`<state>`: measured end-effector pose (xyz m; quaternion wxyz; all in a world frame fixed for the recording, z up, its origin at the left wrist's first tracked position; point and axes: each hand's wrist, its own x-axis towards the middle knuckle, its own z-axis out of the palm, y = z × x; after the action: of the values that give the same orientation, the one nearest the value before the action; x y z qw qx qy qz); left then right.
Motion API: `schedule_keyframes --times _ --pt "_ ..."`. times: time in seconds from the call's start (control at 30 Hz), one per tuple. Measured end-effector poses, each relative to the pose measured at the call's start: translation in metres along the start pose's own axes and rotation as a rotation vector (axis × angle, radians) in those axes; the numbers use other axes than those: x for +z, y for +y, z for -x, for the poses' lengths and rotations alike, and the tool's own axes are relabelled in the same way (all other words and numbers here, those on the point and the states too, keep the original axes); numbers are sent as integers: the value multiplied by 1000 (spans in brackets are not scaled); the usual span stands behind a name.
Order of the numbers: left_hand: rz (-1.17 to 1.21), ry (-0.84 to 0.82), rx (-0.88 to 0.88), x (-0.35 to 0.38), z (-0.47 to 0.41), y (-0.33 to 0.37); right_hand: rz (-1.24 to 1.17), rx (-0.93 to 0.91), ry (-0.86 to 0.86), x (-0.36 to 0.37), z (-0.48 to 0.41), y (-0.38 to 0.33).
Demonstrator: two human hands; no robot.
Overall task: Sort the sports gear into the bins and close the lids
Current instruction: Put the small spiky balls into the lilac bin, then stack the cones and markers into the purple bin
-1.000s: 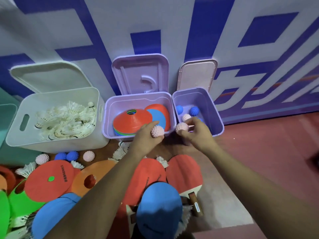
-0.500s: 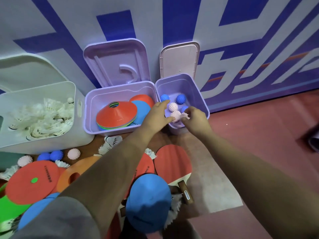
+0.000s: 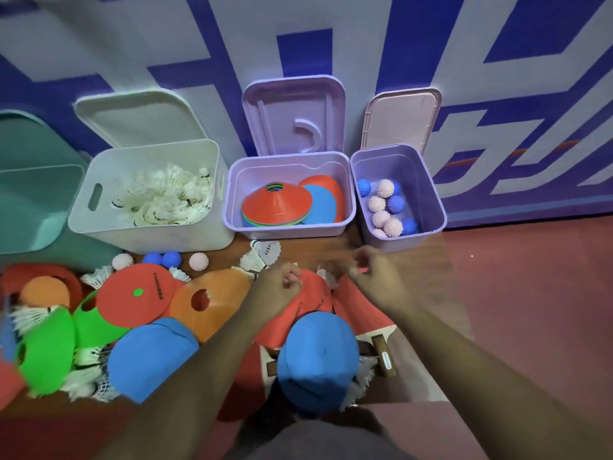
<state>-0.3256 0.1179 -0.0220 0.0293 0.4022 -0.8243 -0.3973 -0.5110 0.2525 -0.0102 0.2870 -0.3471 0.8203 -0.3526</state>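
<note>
Far left of the left fingers (image 3: pixel 293 282) stands a teal bin (image 3: pixel 33 200), then a white bin (image 3: pixel 149 237) full of shuttlecocks (image 3: pixel 166 197), its lid leaning open behind it. On the floor, left of those fingers, lie flat cones (image 3: pixel 139 293) in red, orange, green and blue, and beyond them loose spiky balls (image 3: pixel 198 261). Straight beyond the fingers is the lilac bin (image 3: pixel 292 232) with stacked cones (image 3: pixel 275 202), lid up. The left hand (image 3: pixel 278 288) hovers over a red paddle (image 3: pixel 361 307), fingers curled in with nothing seen in them. The right hand (image 3: pixel 378 280) is blurred; I cannot tell whether its bent fingers hold anything. Just beyond them, the small purple bin (image 3: pixel 398 240) holds pink and blue balls (image 3: pixel 384 189), lid open.
</note>
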Motion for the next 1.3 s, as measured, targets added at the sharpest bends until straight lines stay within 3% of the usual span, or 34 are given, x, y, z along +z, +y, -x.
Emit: schedule_keyframes --times 0.17,0.37,0.5,0.6,0.83,0.97,1.07,1.2,1.3 --pt "-46 18 -83 15 45 -29 88 70 -183 49 35 23" --pt "-195 -202 -198 39 70 -48 300 188 -374 84 55 38" --pt "-273 -280 -186 60 73 -57 264 192 -350 94 56 32" --pt "-284 -224 -129 71 74 -63 212 178 -262 94 56 25" --pt "145 -116 -129 50 69 -73 -39 202 -55 79 64 0" --pt "584 -105 -165 8 62 -74 -406 315 152 73 77 -19" --pt "1011 -166 -191 -21 59 -75 -568 450 98 83 91 -27" --pt "1101 -328 -212 -45 58 -73 -971 495 -50 112 109 -44" --pt "1008 -328 -200 -54 57 -81 -910 402 42 132 112 -50"
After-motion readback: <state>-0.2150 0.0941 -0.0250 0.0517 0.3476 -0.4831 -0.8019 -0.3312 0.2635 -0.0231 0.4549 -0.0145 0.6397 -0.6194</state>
